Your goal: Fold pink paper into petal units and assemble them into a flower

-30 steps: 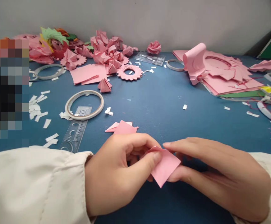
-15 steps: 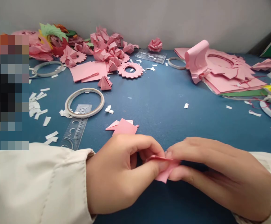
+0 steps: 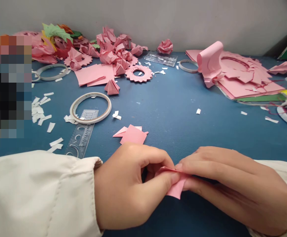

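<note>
I see left hand (image 3: 131,184) pinching small pink paper (image 3: 175,190) between thumb and forefinger, at six o'clock in view, low over blue table (image 3: 173,108). Right hand (image 3: 232,184) grips same paper from its three o'clock side, fingertips meeting left's. Paper folded, only lower corner showing. Pink folded pieces (image 3: 132,134) lie just at twelve o'clock of left hand; tape ring (image 3: 90,107) and clear ruler (image 3: 80,140) toward ten o'clock
</note>
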A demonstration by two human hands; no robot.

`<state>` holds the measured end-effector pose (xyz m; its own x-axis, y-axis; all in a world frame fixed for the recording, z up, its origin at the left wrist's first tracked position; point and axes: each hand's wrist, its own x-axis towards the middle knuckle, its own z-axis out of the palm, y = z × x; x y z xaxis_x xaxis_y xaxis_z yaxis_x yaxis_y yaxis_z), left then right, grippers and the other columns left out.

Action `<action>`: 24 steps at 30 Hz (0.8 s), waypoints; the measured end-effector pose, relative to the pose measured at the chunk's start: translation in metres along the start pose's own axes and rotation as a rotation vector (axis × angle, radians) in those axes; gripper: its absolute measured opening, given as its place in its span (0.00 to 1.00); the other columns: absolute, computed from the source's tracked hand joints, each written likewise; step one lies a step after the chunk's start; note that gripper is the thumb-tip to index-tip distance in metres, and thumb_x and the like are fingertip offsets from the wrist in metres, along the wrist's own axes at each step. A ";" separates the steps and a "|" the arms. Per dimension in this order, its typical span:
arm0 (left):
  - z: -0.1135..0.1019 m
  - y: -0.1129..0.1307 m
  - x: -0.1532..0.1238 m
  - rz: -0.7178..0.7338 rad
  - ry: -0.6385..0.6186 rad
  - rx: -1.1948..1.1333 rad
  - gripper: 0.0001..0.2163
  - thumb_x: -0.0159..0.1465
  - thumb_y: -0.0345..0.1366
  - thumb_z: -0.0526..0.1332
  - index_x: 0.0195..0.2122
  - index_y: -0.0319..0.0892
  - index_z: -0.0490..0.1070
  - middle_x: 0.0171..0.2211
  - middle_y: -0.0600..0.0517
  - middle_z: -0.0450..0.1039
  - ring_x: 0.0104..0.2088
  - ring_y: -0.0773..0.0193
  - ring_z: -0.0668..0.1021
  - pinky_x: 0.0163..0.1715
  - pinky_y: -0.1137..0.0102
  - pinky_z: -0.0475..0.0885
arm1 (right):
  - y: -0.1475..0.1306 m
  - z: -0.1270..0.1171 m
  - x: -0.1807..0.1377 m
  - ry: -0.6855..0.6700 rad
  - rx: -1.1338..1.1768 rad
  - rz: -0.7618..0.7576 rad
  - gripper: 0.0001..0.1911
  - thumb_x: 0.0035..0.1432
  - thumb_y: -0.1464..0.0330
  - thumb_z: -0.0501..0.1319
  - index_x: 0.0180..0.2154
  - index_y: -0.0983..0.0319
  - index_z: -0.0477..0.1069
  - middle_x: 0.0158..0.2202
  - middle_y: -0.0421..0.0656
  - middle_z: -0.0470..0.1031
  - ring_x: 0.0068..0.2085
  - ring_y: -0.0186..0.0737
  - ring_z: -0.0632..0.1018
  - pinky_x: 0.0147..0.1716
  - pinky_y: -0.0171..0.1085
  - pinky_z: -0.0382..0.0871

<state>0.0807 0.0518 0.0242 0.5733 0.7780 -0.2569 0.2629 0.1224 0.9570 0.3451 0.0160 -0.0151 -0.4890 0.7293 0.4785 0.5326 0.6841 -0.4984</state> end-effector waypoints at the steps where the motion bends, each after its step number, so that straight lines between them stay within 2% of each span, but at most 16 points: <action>1: 0.000 -0.001 0.000 0.009 0.000 0.003 0.11 0.74 0.41 0.67 0.32 0.47 0.80 0.27 0.58 0.78 0.29 0.67 0.76 0.31 0.74 0.68 | 0.000 -0.001 0.000 -0.006 0.017 0.001 0.07 0.94 0.63 0.68 0.62 0.49 0.86 0.38 0.37 0.92 0.33 0.39 0.91 0.43 0.35 0.91; 5: 0.000 0.000 0.000 -0.004 -0.006 -0.017 0.11 0.73 0.41 0.68 0.32 0.47 0.80 0.26 0.58 0.78 0.29 0.66 0.76 0.31 0.73 0.68 | 0.002 -0.008 0.005 -0.040 0.056 -0.034 0.06 0.91 0.67 0.71 0.63 0.50 0.84 0.40 0.36 0.94 0.36 0.37 0.93 0.45 0.33 0.91; 9: -0.002 0.004 0.001 -0.015 -0.014 -0.039 0.15 0.76 0.42 0.67 0.31 0.46 0.76 0.26 0.61 0.67 0.28 0.69 0.67 0.27 0.73 0.59 | 0.003 -0.015 0.009 -0.126 -0.024 -0.079 0.07 0.94 0.63 0.68 0.64 0.50 0.84 0.42 0.38 0.95 0.37 0.37 0.94 0.44 0.31 0.91; 12: -0.003 0.005 0.001 -0.028 -0.013 -0.004 0.17 0.78 0.44 0.67 0.31 0.46 0.74 0.26 0.61 0.63 0.28 0.69 0.64 0.25 0.72 0.56 | 0.001 -0.012 0.005 -0.063 -0.069 -0.035 0.09 0.91 0.66 0.70 0.64 0.47 0.85 0.43 0.38 0.95 0.35 0.41 0.94 0.44 0.36 0.93; 15: -0.003 0.004 0.000 -0.016 -0.004 0.035 0.16 0.77 0.44 0.68 0.31 0.46 0.75 0.26 0.61 0.64 0.28 0.69 0.66 0.26 0.73 0.59 | -0.001 -0.006 -0.001 -0.027 -0.037 -0.003 0.09 0.91 0.67 0.69 0.64 0.48 0.85 0.41 0.38 0.94 0.33 0.41 0.92 0.45 0.38 0.93; 19: -0.002 0.001 -0.001 0.035 0.029 0.084 0.17 0.80 0.44 0.66 0.32 0.46 0.78 0.25 0.60 0.71 0.26 0.70 0.69 0.25 0.73 0.60 | -0.001 0.002 -0.003 0.008 0.004 0.027 0.11 0.92 0.69 0.66 0.63 0.48 0.86 0.39 0.37 0.93 0.31 0.40 0.90 0.43 0.38 0.93; 24: -0.002 -0.004 0.000 0.186 0.044 0.171 0.16 0.81 0.39 0.64 0.32 0.46 0.79 0.24 0.61 0.74 0.25 0.72 0.71 0.25 0.75 0.63 | 0.003 0.006 -0.002 0.089 0.064 0.006 0.11 0.95 0.65 0.64 0.58 0.51 0.87 0.39 0.40 0.94 0.32 0.39 0.91 0.40 0.35 0.91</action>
<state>0.0779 0.0530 0.0205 0.5906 0.8040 -0.0685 0.2851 -0.1285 0.9498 0.3430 0.0164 -0.0220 -0.4211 0.7315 0.5363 0.4889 0.6811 -0.5450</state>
